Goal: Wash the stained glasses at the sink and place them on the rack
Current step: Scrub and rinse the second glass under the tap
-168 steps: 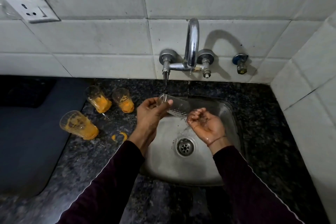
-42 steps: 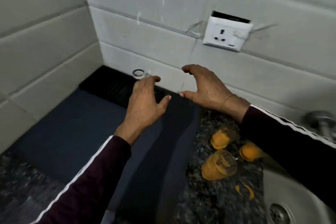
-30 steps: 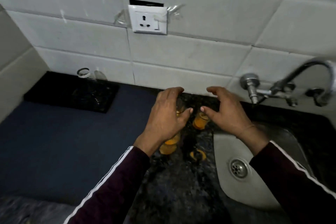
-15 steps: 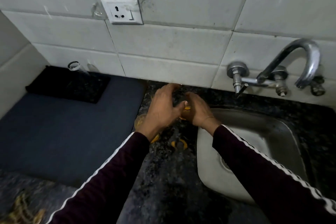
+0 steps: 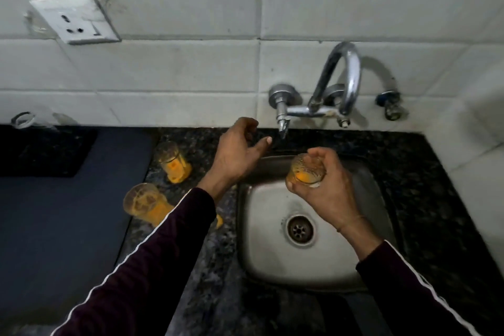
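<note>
Glasses smeared orange await washing: two stand on the dark desk [image 5: 450, 172] at centre left, a third glass [image 5: 306, 171] hangs above the steel sink [image 5: 272, 262], gripped by the right hand [image 5: 331, 188]. The left hand [image 5: 236, 155], loosely spread, nears the tap [image 5: 283, 124]; tilting the mouth under the spout should help. Rack contents, far left, are indistinct.

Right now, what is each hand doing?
Left hand: open, holding nothing, near the tap.
Right hand: gripping a stained glass over the sink.

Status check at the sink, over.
Right hand grips stained glass over sink. Left hand open near tap. Nothing blocking.
</note>
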